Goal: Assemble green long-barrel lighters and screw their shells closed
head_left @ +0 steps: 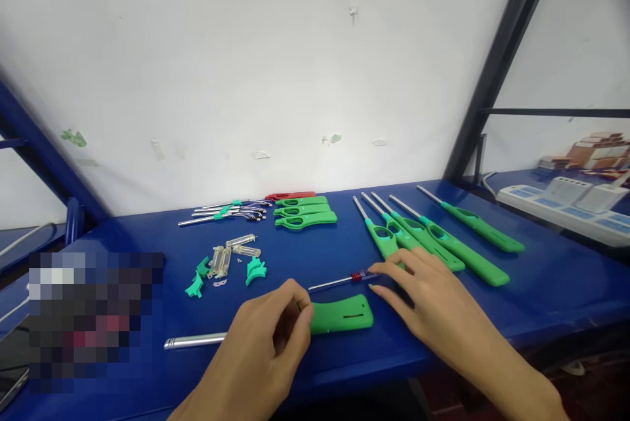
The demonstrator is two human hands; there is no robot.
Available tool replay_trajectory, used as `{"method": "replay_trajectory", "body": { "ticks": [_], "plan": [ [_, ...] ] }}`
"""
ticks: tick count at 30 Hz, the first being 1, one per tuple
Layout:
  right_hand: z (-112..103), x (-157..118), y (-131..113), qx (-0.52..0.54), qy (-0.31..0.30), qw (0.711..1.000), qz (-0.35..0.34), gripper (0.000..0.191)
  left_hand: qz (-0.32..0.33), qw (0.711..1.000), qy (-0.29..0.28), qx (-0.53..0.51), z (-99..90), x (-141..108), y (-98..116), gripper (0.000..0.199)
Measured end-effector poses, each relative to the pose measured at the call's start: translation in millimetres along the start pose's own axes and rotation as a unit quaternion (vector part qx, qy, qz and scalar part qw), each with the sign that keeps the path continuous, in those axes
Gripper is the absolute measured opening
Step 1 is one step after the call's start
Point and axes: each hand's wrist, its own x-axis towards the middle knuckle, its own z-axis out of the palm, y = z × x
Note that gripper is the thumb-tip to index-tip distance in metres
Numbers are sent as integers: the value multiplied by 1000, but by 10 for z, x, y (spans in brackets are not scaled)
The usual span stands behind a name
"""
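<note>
My left hand (268,342) is closed over the middle of a green gas lighter (343,316), with thumb and forefinger pinched together. The lighter's metal tube (194,341) sticks out to the left, and my fingers hide its trigger area. A screwdriver (339,280) with a thin shaft and a red and clear handle lies just behind the lighter. My right hand (426,293) is at the handle end, thumb and forefinger apart, forefinger at or against the handle. Beyond that hand lie several green lighters (467,257) with metal tubes, partly covered by it.
Behind lie metal tubes with wires (221,212), green handle shells (308,218) and a red one (295,196). Clear fuel tanks (221,260) and teal triggers (256,270) lie left of centre. A white power strip (566,211) is at right. A blurred patch (88,322) covers the left.
</note>
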Motion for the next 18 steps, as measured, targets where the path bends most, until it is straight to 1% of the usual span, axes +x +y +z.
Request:
{"method": "replay_trajectory", "body": {
  "ticks": [5,11,14,16,18],
  "plan": [
    [96,67,27,-38,21,999,-16,26,-20,998,39,-49,10,6,-17,30],
    [118,232,29,-9,6,999,-34,25,-61,989,58,-122,-10,23,-23,24],
    [36,314,50,23,-1,999,-29,20,-91,978,64,-177,-35,55,-20,26],
    [-90,379,58,51,0,998,-19,18,-107,969,53,-214,-58,79,-31,30],
    [-268,448,44,93,14,996,-6,18,-107,964,44,-240,-78,97,-57,30]
  ]
}}
